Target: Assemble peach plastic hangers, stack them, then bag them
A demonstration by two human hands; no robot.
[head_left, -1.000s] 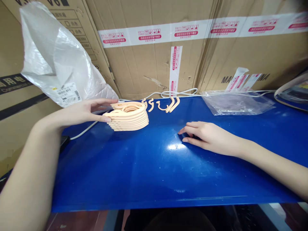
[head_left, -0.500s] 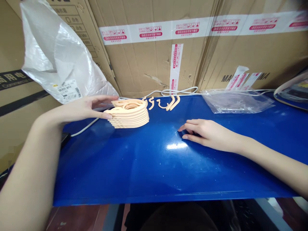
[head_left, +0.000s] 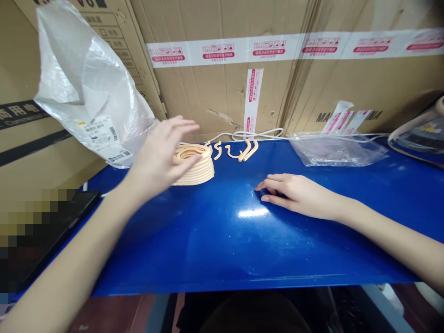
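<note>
- Moved vs 0.5 s ago: L hand (head_left: 156,155) off the stack's left end, now across in front of it; R hand (head_left: 287,192) approx same spot.
- Cardboard boxes (head_left: 208,92) along the back, blue table (head_left: 208,240) in front.
- White bag (head_left: 86,92) back left, behind L hand; clear bag (head_left: 340,155) lying back right.
- L hand: fingers spread, thumb well apart, blurry. No hold visible; thumb overlaps stack in view, can't tell if touching.
- R hand: fingers half-curled, thumb gap open, holding nothing; table contact unclear.
- Step, my read: L hand settling/adjusting stack, R idle. Next move, if on stack, prob calls for a thin-edge pinch w/o dragging lower layers.
- Stack (head_left: 197,173): on table, back left of centre, left end hidden by L hand. Peach, thin curved pcs w/ cut-outs, layers approx flush.
- Loose pcs, same colour, just right of stack: two curved bars (head_left: 254,151), C-shaped hook (head_left: 231,156), S-shaped pc (head_left: 218,151).
</note>
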